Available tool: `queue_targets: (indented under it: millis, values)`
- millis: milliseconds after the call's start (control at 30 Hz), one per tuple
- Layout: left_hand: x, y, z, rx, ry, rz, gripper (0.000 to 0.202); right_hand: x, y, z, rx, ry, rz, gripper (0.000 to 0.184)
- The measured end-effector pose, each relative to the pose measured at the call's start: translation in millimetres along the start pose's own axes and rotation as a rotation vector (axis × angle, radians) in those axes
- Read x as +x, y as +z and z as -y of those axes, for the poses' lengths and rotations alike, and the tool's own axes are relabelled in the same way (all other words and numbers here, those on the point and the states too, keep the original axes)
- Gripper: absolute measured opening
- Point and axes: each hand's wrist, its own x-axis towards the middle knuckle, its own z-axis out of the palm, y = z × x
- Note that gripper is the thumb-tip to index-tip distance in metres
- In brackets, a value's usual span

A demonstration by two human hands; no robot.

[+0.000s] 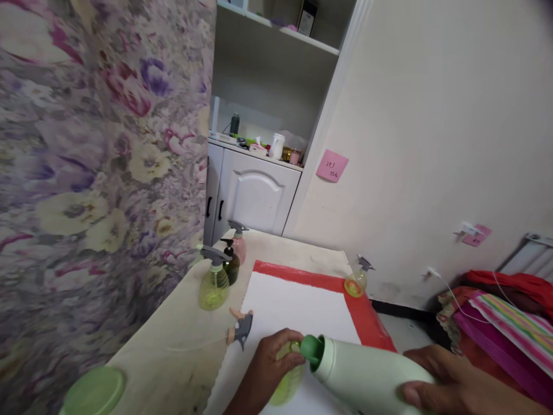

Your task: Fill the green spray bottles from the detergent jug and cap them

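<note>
My right hand (449,380) is wrapped round a large pale green bottle (367,372), tipped nearly onto its side. Its darker green spout (313,349) points left, close to the mouth of a clear yellow-green spray bottle (286,387) without its top. The fingers of my left hand (283,351) grip that smaller bottle at its neck. Whether liquid is flowing cannot be seen. A grey and peach trigger sprayer head (240,329) lies left of my left hand, its thin tube (190,347) stretched over the table. At lower left is a round light green lid-like object (93,392).
On the table (173,323) stand a yellow-green spray bottle (213,288), a dark pump bottle (231,265) and a pink spray bottle (239,248). Another spray bottle (356,283) stands at far right on the red sheet (302,276), beside white paper (298,302). A floral curtain (103,173) hangs left.
</note>
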Motion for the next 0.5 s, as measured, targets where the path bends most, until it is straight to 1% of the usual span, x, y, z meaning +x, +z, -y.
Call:
queue_targets:
  millis: [133,333,500]
  values:
    - [1,1.6,2,-0.013,0.000,-0.017,0.016,-1,-3,10,-0.086,0.056,0.019,0.042]
    - [1,2.5,2,-0.017,0.023,-0.015,0.016,-2,-5,11,-0.140,0.042,-0.020,0.044]
    - [1,3.4,-3,-0.011,0.002,-0.025,0.016,-5,-6,14,-0.157,0.040,0.015,0.041]
